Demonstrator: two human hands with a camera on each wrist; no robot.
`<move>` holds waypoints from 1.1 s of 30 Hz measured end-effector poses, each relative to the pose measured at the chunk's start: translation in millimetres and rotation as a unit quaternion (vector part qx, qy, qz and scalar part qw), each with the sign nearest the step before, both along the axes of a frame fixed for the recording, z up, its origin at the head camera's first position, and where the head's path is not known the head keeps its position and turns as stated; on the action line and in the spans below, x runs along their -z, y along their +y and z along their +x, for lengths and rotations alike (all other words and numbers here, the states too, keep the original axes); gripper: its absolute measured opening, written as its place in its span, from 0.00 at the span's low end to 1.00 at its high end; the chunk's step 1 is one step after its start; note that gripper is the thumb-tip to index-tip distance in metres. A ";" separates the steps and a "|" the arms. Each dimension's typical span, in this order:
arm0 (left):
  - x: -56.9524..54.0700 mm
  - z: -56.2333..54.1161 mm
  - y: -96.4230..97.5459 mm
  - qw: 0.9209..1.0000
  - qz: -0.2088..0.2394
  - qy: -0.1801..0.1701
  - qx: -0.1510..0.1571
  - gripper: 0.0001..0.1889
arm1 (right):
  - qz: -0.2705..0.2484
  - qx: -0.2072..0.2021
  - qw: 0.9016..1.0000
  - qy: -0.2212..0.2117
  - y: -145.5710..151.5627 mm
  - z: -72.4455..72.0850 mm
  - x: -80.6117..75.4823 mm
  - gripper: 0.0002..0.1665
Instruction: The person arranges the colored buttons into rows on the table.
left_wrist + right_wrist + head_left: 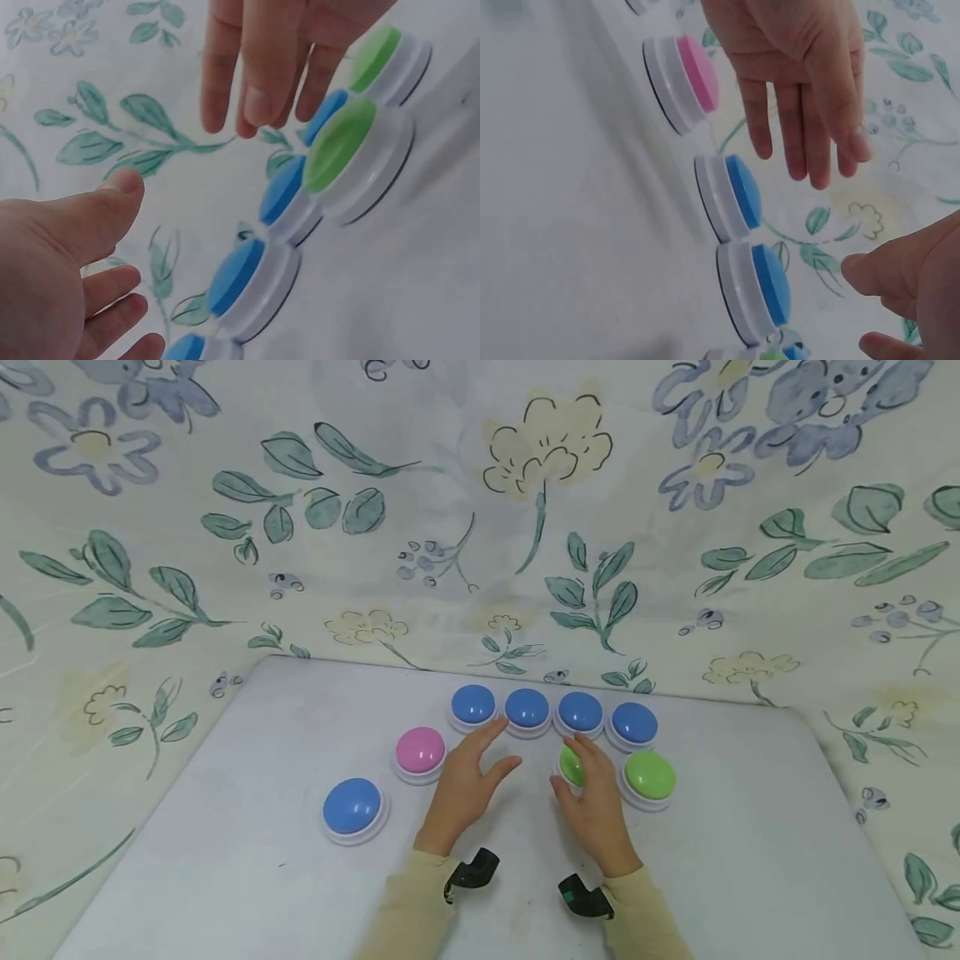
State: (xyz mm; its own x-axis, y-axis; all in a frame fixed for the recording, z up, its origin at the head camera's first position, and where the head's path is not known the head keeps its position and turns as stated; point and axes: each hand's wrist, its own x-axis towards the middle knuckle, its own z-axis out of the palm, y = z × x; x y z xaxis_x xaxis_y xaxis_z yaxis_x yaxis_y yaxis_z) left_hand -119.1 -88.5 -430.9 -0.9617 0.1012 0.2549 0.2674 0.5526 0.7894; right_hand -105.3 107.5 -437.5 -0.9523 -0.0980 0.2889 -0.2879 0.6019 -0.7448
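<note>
My left hand (459, 792) hovers over the white table, right of a pink push button (420, 749), its fingers extended towards the row of blue push buttons at the back. Opposite it, my right hand (597, 810) partly covers a green push button (571, 766) in the head view; a second green push button (650, 776) sits just to its right. Both hands hold nothing, fingers and thumbs relaxed and spread apart. In the left wrist view, the left hand (45, 277) and right hand (274, 60) face each other in the air beside the buttons.
The back row has several blue buttons, among them a blue button (527, 707) near the middle and another (634, 722) at its right end. A separate blue button (352, 806) stands at front left. Floral cloth (450, 527) rises behind the white table (225, 860).
</note>
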 end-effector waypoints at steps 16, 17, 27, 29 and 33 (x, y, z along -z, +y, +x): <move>-18.0 1.9 -65.3 0.996 -0.019 0.003 -0.089 0.31 | -0.041 -0.063 0.996 0.041 -50.9 -9.7 6.3 0.28; -18.5 1.9 -67.6 0.996 -0.016 0.002 -0.092 0.31 | -0.044 -0.064 0.996 0.043 -53.7 -10.1 6.9 0.28; -18.9 1.1 -87.1 0.990 -0.021 -0.042 -0.131 0.33 | -0.073 -0.086 0.993 0.023 -78.1 -14.0 9.0 0.27; -18.5 1.4 -91.5 0.989 -0.021 -0.046 -0.138 0.33 | -0.080 -0.093 0.992 0.018 -83.0 -14.5 8.7 0.27; -17.6 1.5 -98.7 0.987 -0.027 -0.063 -0.145 0.35 | -0.085 -0.108 0.990 0.007 -93.2 -15.6 10.7 0.27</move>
State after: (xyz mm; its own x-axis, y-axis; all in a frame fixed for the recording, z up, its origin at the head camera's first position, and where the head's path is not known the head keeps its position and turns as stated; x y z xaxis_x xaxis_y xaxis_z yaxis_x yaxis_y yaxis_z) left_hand -117.5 -187.2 -413.3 -0.9760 -0.1722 0.1334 -0.0059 0.6331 0.7741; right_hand -120.9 14.2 -448.3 -0.9103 -0.2482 0.3313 -0.4071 0.3914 -0.8253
